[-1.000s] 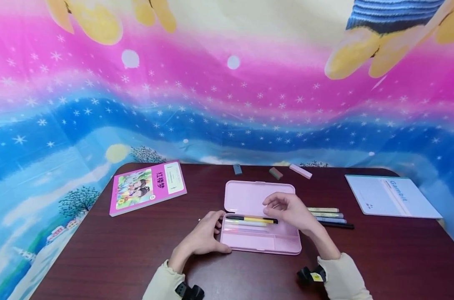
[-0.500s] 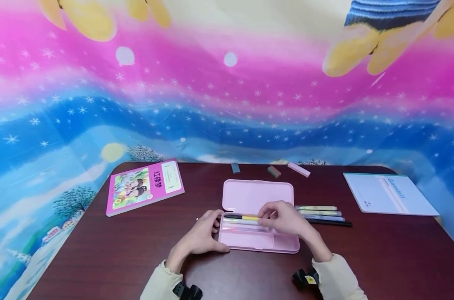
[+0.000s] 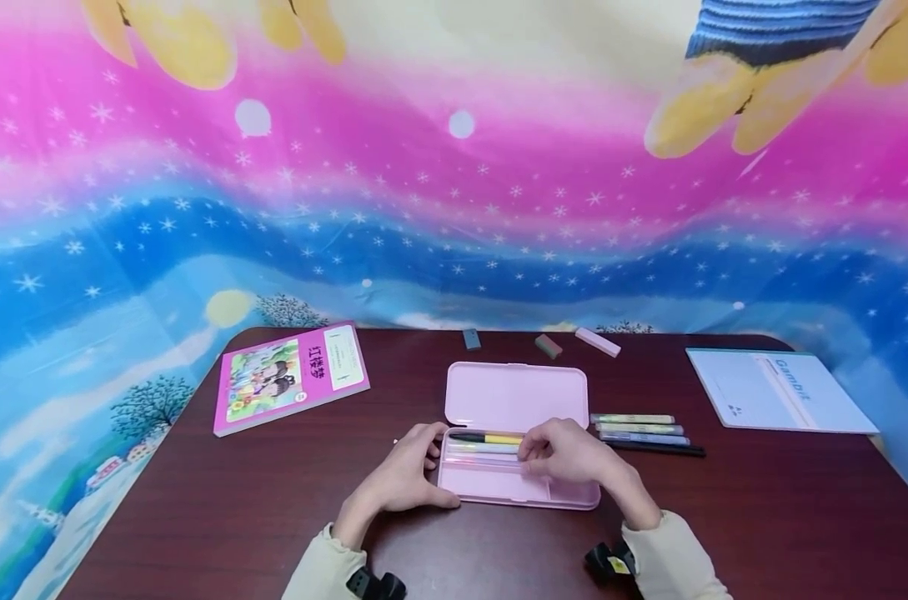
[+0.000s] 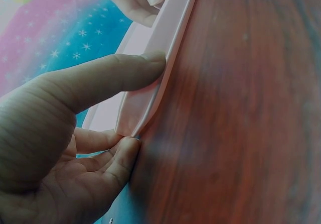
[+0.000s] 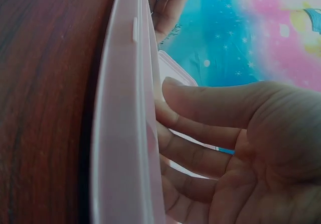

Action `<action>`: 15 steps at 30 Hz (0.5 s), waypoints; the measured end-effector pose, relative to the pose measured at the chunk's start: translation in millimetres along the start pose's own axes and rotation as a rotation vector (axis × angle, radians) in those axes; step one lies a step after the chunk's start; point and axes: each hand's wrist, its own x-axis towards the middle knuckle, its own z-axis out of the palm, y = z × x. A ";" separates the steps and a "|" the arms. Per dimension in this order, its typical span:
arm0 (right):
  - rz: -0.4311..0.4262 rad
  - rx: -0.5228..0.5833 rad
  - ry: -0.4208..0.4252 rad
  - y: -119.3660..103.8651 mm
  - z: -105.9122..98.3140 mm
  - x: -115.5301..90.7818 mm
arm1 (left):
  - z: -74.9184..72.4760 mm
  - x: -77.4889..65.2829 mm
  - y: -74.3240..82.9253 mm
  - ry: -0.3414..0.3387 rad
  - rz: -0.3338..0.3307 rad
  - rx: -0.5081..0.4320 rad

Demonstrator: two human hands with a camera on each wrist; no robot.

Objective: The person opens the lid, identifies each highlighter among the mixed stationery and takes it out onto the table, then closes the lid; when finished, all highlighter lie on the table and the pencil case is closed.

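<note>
A pink pencil case (image 3: pixel 491 482) lies open on the table, its lid (image 3: pixel 514 393) folded back. My left hand (image 3: pixel 397 475) grips the case's left end; in the left wrist view, the thumb (image 4: pixel 130 71) lies against the front wall and other fingertips touch the corner. My right hand (image 3: pixel 566 450) reaches into the case, fingers bent, at the right ends of several pens. Among these are a yellow-and-black pen (image 3: pixel 499 438) at the back and paler ones in front. In the right wrist view the case wall (image 5: pixel 123 108) hides the right fingertips, so any pinch on a pen cannot be seen.
Several capped markers (image 3: pixel 641 429) lie right of the case, a black one (image 3: pixel 664 449) nearest. Behind stand a blue-grey eraser (image 3: pixel 472 338), a green-and-brown eraser (image 3: pixel 549 346) and a pink block (image 3: pixel 598 342). A pink book (image 3: pixel 292 375) lies left, a pale notebook (image 3: pixel 780 390) right.
My right hand has come down from above the case to the yellow-and-black pen, then shifted towards the front over the paler pens. My left hand keeps its place.
</note>
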 end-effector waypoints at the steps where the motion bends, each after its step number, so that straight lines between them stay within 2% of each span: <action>1: 0.004 -0.010 0.003 -0.8 -0.1 -0.2 | -0.1 -0.1 -0.1 0.001 -0.003 0.000; 9: 0.070 -0.084 0.027 -7.3 2.9 -1.7 | -0.3 -0.7 0.0 0.001 -0.008 0.005; 15: 0.061 -0.150 0.039 -10.6 5.0 -2.3 | -0.4 -0.5 0.4 0.000 -0.009 0.009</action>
